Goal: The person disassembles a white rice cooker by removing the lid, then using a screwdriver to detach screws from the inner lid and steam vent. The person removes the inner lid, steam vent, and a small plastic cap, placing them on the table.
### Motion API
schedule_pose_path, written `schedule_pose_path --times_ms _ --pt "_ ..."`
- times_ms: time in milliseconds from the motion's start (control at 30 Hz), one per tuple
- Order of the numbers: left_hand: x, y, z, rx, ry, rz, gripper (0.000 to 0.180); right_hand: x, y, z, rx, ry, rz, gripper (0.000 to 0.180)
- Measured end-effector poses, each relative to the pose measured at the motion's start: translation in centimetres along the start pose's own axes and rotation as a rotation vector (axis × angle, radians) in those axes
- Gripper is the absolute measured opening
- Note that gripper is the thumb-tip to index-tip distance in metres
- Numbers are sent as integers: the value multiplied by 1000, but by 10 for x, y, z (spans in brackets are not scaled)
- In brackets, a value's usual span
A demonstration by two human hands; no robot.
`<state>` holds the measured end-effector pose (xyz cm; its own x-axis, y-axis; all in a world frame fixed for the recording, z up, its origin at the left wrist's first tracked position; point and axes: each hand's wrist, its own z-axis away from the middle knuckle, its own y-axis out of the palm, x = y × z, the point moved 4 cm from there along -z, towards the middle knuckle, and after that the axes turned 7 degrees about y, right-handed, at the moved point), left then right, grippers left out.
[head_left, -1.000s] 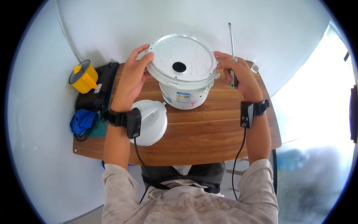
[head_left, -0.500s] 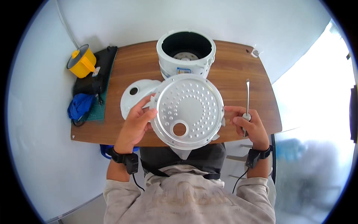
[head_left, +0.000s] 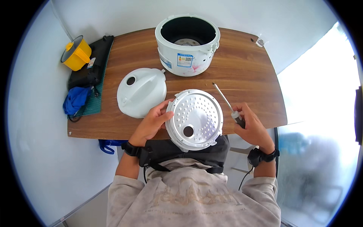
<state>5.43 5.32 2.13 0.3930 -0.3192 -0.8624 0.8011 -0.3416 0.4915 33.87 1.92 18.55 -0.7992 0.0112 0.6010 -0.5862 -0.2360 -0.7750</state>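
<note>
My left hand grips the left rim of a round metal inner lid, its thumb on top and its other fingers underneath. Raised dimples cover the lid's face, and a round hole sits near its lower left. The lid is held tilted over the table's front edge. A screwdriver is in my right hand, its grey handle within the fingers and its shaft slanting up to the left. My right hand is apart from the lid. Left of the lid, a white outer cover with a round opening lies on the table.
A white rice cooker body with a dark inside stands at the back of the wooden table. To the left, a yellow pot rests on a black case, beside a blue cloth bundle and a green mat.
The inner lid has moved lower and farther from my head, toward the table. My right hand has drawn away from its rim, and the screwdriver now leans left instead of pointing up.
</note>
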Motion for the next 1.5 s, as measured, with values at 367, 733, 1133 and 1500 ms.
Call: schedule_pose_path --times_ms 367,733,1133,1500 --pt "18 5 -9 92 -27 163 80 22 -8 -17 -137 -132 -109 35" --pt "31 -3 -9 130 -16 254 86 53 9 -40 -55 -174 -196 30" --pt "33 -7 -8 134 0 294 88 70 22 -47 -119 -271 -23 30" --pt "30 -7 -7 129 4 292 87 74 26 -48 -119 -318 36 30"
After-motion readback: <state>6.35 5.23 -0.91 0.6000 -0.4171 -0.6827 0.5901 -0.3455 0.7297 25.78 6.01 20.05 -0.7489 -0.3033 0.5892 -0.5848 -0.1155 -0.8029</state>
